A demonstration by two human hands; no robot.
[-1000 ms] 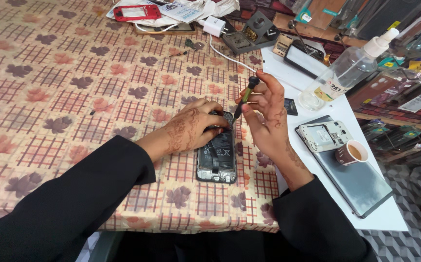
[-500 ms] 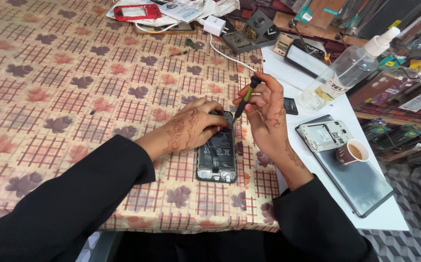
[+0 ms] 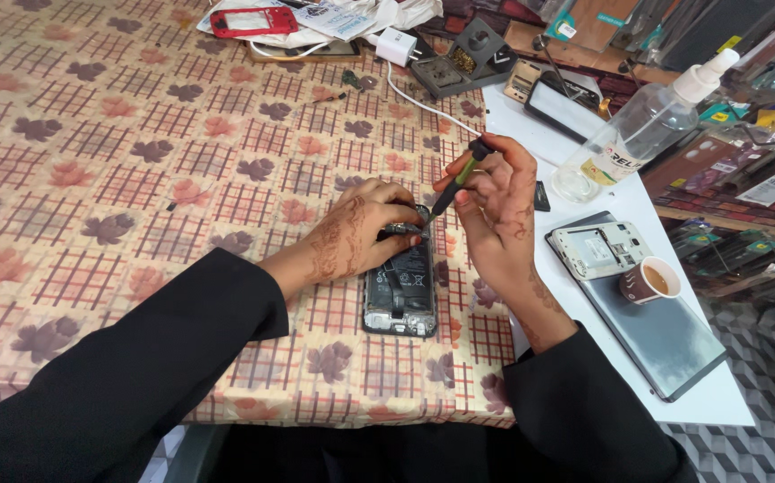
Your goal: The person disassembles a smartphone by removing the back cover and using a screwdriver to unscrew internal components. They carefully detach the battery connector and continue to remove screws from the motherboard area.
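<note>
Since the earlier frames the right hand (image 3: 495, 210) had barely shifted, its screwdriver (image 3: 455, 183) staying tilted over the top end of the opened phone (image 3: 401, 286), and the left hand (image 3: 361, 234) had kept its place on that same end. The right grip was closed around the screwdriver's green and black shaft, tip down at the phone's upper edge. The left grip lay narrow, fingertips pressed onto the phone's top, holding nothing else. The phone lay face down with its insides showing on the leaf-patterned cloth (image 3: 137, 170) covering the desk. Just right of the hands lay a grey tablet (image 3: 665, 340) carrying a small pale phone body (image 3: 595, 249) and a paper cup (image 3: 648, 281). Beyond them stood a clear spray bottle (image 3: 642, 121), and a white charger (image 3: 396, 45) with its cable lay near the far edge
</note>
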